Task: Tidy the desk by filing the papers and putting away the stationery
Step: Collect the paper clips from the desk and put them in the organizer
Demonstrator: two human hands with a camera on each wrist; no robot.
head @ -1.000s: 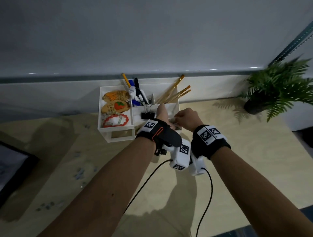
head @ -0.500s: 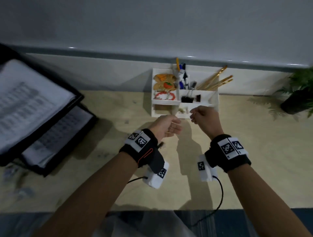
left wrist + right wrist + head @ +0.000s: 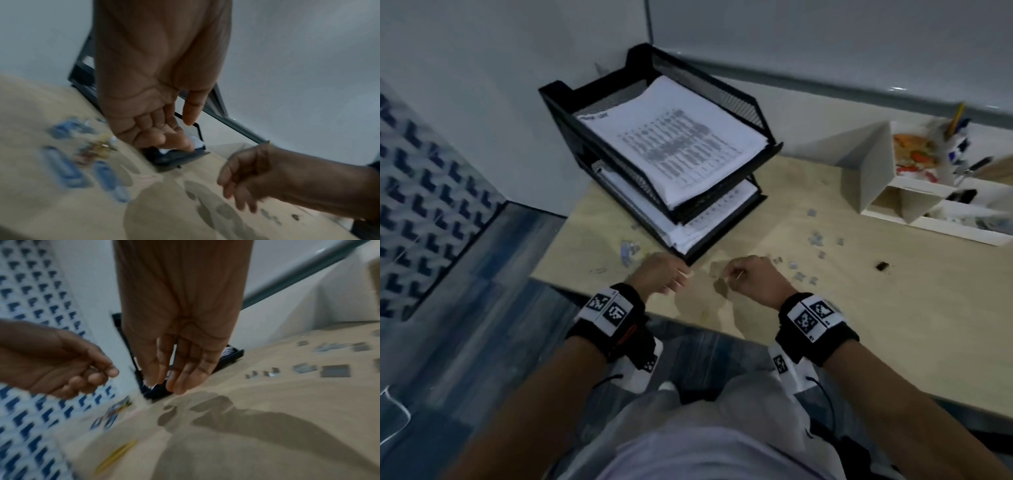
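My left hand and right hand hover side by side over the desk's front edge, just in front of the black two-tier paper tray. Printed papers lie in both tiers. In the left wrist view the left hand has loosely curled fingers and holds nothing. The right hand hangs with nearly straight fingers, also holding nothing. Blue paper clips lie on the desk left of the left hand. Loose staples are scattered right of the right hand.
A white desk organizer with pens and small items stands at the back right. A small black binder clip lies on the wooden desk. A yellow clip lies near the desk's front left corner. A wall runs behind.
Both hands have drawn back from the white organizer to the desk's front edge by the paper tray. The head view has swung left and down.
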